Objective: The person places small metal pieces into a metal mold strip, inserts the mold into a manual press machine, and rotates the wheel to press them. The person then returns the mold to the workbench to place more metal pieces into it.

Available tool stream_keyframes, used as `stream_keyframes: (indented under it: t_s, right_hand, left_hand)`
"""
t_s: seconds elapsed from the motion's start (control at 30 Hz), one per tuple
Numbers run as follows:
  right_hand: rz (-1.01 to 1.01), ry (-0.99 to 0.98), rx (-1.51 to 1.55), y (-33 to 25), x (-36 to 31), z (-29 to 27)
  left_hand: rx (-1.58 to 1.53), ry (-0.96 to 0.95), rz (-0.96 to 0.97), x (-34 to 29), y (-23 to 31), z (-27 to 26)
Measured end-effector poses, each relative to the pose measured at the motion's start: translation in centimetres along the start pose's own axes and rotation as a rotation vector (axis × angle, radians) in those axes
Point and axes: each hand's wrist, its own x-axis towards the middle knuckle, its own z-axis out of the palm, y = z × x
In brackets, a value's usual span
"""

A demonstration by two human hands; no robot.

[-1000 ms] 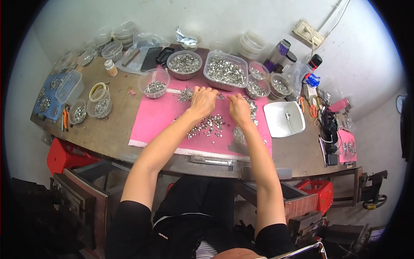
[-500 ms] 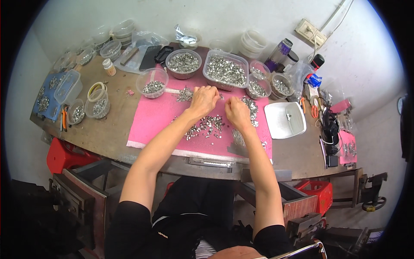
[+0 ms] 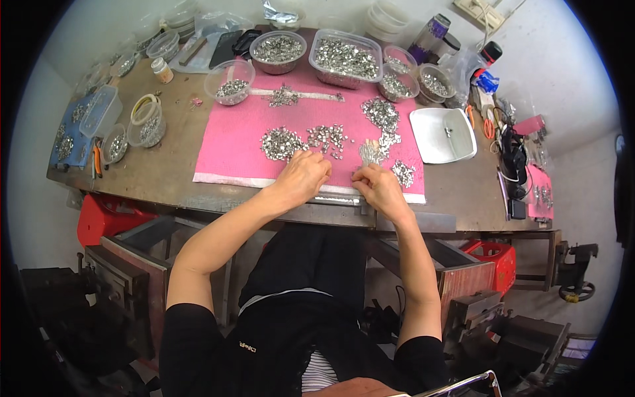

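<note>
My left hand (image 3: 305, 176) is over the near edge of a pink cloth (image 3: 228, 155), its fingers curled together. What they hold, if anything, is hidden. My right hand (image 3: 381, 188) sits close by on the right, thumb and fingers pinched on something too small to make out. Just below the hands a metal bar (image 3: 336, 199) with a shiny strip runs along the table's front edge. Beyond my left hand lie a heap of small silvery metal pieces (image 3: 280, 143) and a looser spread of pieces (image 3: 327, 140). Flat silvery strips (image 3: 372, 153) lie beyond my right hand.
Clear tubs of metal pieces stand along the back, among them a rectangular tub (image 3: 346, 58) and a round bowl (image 3: 278, 53). On the right are a white tray (image 3: 443, 135), orange-handled tools (image 3: 489, 128) and black cables (image 3: 514, 155). A white bottle (image 3: 162, 70) stands at the left.
Both hands have come back from the far part of the pink cloth to its near edge. The view has tilted down, so the table sits higher in the picture.
</note>
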Motion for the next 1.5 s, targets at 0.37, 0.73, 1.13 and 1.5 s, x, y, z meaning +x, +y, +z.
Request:
stream_keyframes:
  t_s: [0.37,0.73,1.13,1.5]
  right_hand:
    - [-0.168,0.278,0.17,-2.7,-4.4,1.9]
    - [-0.33,0.434,-0.143,-3.1,-4.9,3.3]
    - [0.064,0.519,0.477,0.3,-6.6,4.8]
    - [-0.013,0.604,0.318,-1.1,-6.2,4.0]
  left_hand:
    - [0.086,0.075,0.026,-0.8,0.5,0.5]
    - [-0.376,0.145,-0.108,-2.0,4.2,0.7]
    - [-0.2,0.152,-0.003,-2.2,4.8,2.7]
    - [0.013,0.287,0.205,-2.8,5.3,2.3]
